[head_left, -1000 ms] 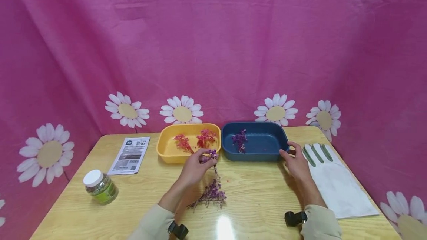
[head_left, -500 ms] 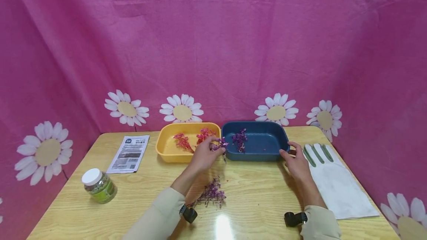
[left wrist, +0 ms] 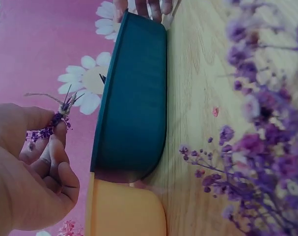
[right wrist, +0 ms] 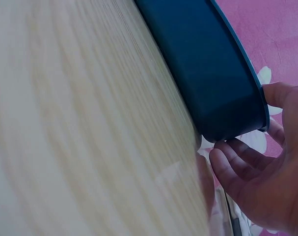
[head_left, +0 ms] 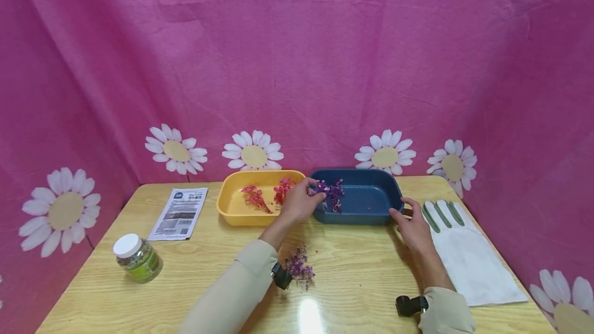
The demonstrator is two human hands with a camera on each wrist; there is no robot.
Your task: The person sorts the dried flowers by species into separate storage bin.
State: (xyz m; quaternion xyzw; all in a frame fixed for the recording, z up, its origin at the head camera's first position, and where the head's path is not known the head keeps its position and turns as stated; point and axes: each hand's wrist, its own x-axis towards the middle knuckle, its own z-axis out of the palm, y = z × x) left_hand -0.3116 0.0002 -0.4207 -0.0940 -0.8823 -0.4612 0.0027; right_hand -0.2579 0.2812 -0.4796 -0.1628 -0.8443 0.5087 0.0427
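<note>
My left hand (head_left: 299, 202) pinches a small bunch of purple dried flowers (left wrist: 55, 119) by its twine-tied stems, over the left side of the blue tray (head_left: 366, 200). Another purple flower bunch (head_left: 335, 200) lies in that tray, just right of the held one. With thumb at the rim and fingers against the outer end wall, my right hand (head_left: 412, 224) grips the tray's front right corner. A third purple bunch (head_left: 300, 267) is on the table, partly behind the left wrist camera.
Touching the blue tray on its left is a yellow tray (head_left: 232, 190) with two pinkish-red flower bunches (head_left: 255, 197). A lidded jar (head_left: 138, 259) and a printed packet (head_left: 179, 214) sit at left. White-and-green gloves (head_left: 468, 256) lie at right. A pink curtain (head_left: 315, 76) hangs behind.
My left hand has carried the purple bunch up and to the right, from in front of the yellow tray to over the blue one. The right hand stays at the corner.
</note>
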